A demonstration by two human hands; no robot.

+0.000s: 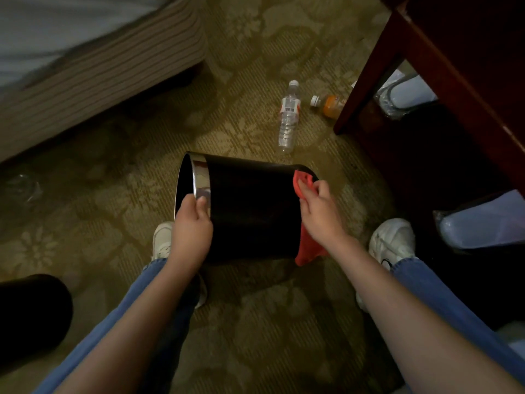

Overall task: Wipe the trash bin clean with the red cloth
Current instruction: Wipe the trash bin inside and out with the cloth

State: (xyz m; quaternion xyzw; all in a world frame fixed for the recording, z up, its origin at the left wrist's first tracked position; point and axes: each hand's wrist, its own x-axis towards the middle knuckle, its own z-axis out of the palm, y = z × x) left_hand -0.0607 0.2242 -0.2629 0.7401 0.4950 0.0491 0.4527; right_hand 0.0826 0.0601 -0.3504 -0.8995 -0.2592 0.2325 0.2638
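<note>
Here the right grip (pixel 318 206) is closed over the red cloth (pixel 302 182), fingers curled on the fabric and pressing it against the base end of the trash bin (pixel 250 206). A loose tail of the cloth hangs below the wrist past the bin's lower edge. The left grip (pixel 193 220) clasps the opposite end, with the thumb laid on the silver rim band (pixel 200 177) and the fingers wrapped around the mouth's edge. The black bin is tipped on its side between the two, mouth to the left and base to the right. Whether it touches the floor cannot be told. Both forearms reach forward and down from the lower corners, over blue jeans and white shoes (pixel 393 240) planted on either side of the bin. Beneath lies a patterned olive carpet (pixel 255 308). A clear water bottle (pixel 288 118) and an orange drink bottle (pixel 329 105) lie beyond the bin. A striped bed base (pixel 85 81) stands at upper left and a dark red wooden furniture leg (pixel 369 75) at upper right.
</note>
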